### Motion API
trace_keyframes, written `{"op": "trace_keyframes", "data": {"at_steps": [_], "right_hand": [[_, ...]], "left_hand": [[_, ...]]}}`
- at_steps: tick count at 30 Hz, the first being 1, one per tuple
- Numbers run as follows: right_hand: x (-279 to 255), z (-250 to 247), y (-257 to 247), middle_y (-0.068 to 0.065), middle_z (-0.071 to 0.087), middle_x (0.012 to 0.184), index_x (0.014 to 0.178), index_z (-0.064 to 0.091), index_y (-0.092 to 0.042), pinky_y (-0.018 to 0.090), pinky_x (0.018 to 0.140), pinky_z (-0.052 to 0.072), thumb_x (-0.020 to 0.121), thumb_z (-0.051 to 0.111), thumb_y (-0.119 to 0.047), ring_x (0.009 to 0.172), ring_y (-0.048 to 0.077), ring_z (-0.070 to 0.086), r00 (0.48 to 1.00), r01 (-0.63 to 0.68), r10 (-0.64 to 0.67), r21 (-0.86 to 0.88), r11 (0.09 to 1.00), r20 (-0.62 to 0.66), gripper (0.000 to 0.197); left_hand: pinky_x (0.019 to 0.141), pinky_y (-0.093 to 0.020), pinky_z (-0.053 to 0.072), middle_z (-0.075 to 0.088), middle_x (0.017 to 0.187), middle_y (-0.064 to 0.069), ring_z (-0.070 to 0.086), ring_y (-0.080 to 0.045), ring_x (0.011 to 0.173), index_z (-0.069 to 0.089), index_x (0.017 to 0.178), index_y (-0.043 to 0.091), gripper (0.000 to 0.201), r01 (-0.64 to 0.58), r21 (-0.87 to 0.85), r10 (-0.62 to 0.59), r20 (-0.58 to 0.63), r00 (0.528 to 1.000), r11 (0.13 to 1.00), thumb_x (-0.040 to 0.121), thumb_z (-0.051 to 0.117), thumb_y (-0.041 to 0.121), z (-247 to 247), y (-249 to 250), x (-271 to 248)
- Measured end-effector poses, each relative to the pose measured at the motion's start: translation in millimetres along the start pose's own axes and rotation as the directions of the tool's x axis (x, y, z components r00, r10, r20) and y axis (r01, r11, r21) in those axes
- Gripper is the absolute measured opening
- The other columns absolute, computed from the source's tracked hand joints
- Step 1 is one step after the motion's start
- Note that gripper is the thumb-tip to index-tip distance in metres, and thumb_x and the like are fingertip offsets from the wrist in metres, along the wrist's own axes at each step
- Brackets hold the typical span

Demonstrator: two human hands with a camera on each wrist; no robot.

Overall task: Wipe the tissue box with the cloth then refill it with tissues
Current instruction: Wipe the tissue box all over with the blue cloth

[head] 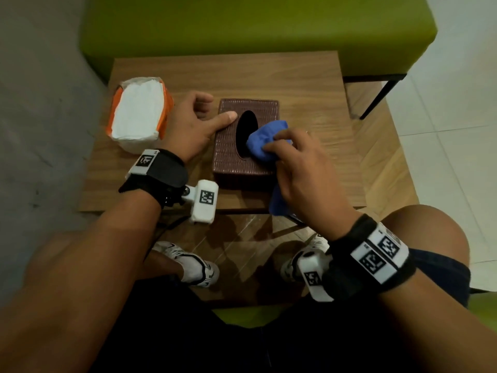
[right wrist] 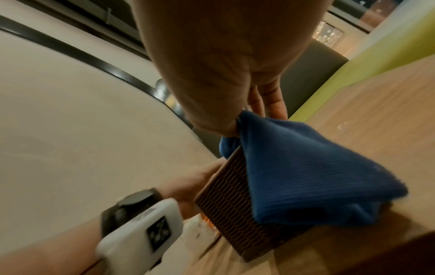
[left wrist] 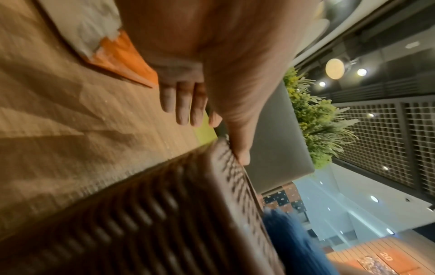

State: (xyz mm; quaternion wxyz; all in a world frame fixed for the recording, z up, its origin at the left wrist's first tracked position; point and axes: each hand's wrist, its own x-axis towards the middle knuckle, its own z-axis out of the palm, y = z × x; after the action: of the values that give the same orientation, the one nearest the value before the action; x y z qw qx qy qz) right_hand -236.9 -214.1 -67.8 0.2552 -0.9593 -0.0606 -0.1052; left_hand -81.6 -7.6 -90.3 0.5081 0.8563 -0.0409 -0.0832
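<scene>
Right hand (head: 301, 168) pinches bunched blue cloth (head: 265, 142) on box top | left hand (head: 191, 127) steadies brown tissue box (head: 236, 157) mid-table, thumb flat, fingers loosely curled | tissue pack (head: 137, 114) beyond-left | risk: cloth snags in slot, dragging box.

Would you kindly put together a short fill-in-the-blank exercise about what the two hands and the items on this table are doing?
1. The right hand grips a cloth whose colour is ____.
2. The left hand steadies the brown tissue box with its ____ lying on the top.
3. The oval slot in the box looks dark, with no ____ showing in it.
4. The opened tissue pack has a wrapper coloured ____.

Missing words: blue; thumb; tissue; orange
</scene>
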Motion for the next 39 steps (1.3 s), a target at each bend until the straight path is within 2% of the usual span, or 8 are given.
{"op": "trace_keyframes", "data": {"at_steps": [5,9,14,18,24,30,36,39], "right_hand": [[17,7,-4,0.013,0.06,0.117,0.127,0.069,-0.011,0.039,0.087,0.047,0.098,0.055,-0.006,0.106,0.03,0.057,0.992,-0.123,0.125,0.054,0.991,-0.025,0.032],[27,12,-15,0.014,0.057,0.114,0.119,0.068,-0.007,0.035,0.081,0.044,0.098,0.054,-0.008,0.104,0.029,0.055,0.985,-0.174,0.174,-0.012,0.985,-0.006,0.025],[22,12,-23,0.013,0.055,0.117,0.118,0.069,-0.009,0.036,0.08,0.049,0.1,0.054,-0.01,0.106,0.028,0.054,0.999,-0.052,0.053,-0.096,0.994,0.012,0.024],[20,6,-10,0.016,0.058,0.118,0.122,0.073,-0.009,0.042,0.079,0.053,0.097,0.057,-0.007,0.104,0.032,0.057,0.987,0.147,-0.142,-0.071,0.987,0.069,0.03],[72,2,25,0.022,0.059,0.103,0.111,0.076,-0.005,0.049,0.076,0.049,0.092,0.054,-0.004,0.094,0.039,0.06,0.993,-0.085,0.085,-0.002,0.996,-0.085,0.029],[1,9,-22,0.013,0.056,0.133,0.13,0.069,-0.015,0.036,0.09,0.049,0.101,0.049,-0.016,0.116,0.028,0.054,0.975,0.18,-0.181,0.021,0.984,0.126,0.035],[58,8,18,0.019,0.061,0.117,0.117,0.073,-0.008,0.054,0.089,0.048,0.095,0.054,-0.006,0.108,0.038,0.055,0.995,-0.052,0.048,-0.038,0.998,-0.093,0.029],[21,11,-18,0.013,0.059,0.124,0.122,0.07,-0.014,0.038,0.088,0.049,0.099,0.047,-0.013,0.111,0.03,0.051,0.992,0.12,-0.117,-0.07,0.99,0.046,0.033]], "left_hand": [[0.095,-0.027,0.063,0.076,0.115,0.004,0.074,-0.003,0.102,0.072,0.121,0.008,0.038,0.052,-0.15,-0.059,-0.043,0.997,0.987,0.099,0.078,0.038,-8,-1,-45],[0.106,-0.022,0.056,0.067,0.137,0.013,0.067,0.002,0.127,0.057,0.145,0.021,0.07,0.079,-0.211,-0.047,0.15,0.987,0.974,0.083,0.086,0.036,-11,-8,-75],[0.099,-0.012,0.054,0.063,0.133,0.023,0.064,0.017,0.118,0.045,0.155,0.025,0.08,0.04,-0.182,-0.008,0.173,0.985,0.983,0.088,0.087,0.029,-6,0,-67],[0.112,-0.032,0.055,0.071,0.136,0.01,0.068,0.002,0.123,0.056,0.155,0.023,0.055,0.0,-0.058,0.009,0.169,0.986,0.998,0.103,0.073,0.028,-12,-1,-43],[0.105,-0.02,0.054,0.072,0.127,0.013,0.069,0.009,0.115,0.061,0.147,0.023,0.048,0.019,-0.137,0.008,0.188,0.982,0.99,0.102,0.074,0.013,-12,-3,-36],[0.092,-0.018,0.058,0.077,0.124,0.003,0.075,0.0,0.109,0.067,0.143,0.013,0.043,0.063,-0.158,-0.031,0.194,0.98,0.986,0.101,0.075,0.014,-10,-6,-30],[0.099,-0.024,0.059,0.078,0.125,-0.001,0.076,-0.008,0.113,0.069,0.141,0.013,0.043,0.109,-0.189,-0.07,0.202,0.977,0.976,0.099,0.077,0.015,-7,-3,-26],[0.102,-0.026,0.06,0.078,0.123,0.001,0.076,-0.007,0.11,0.069,0.14,0.014,0.041,0.096,-0.174,-0.059,0.205,0.977,0.98,0.099,0.077,0.015,-6,-1,-23]]}}
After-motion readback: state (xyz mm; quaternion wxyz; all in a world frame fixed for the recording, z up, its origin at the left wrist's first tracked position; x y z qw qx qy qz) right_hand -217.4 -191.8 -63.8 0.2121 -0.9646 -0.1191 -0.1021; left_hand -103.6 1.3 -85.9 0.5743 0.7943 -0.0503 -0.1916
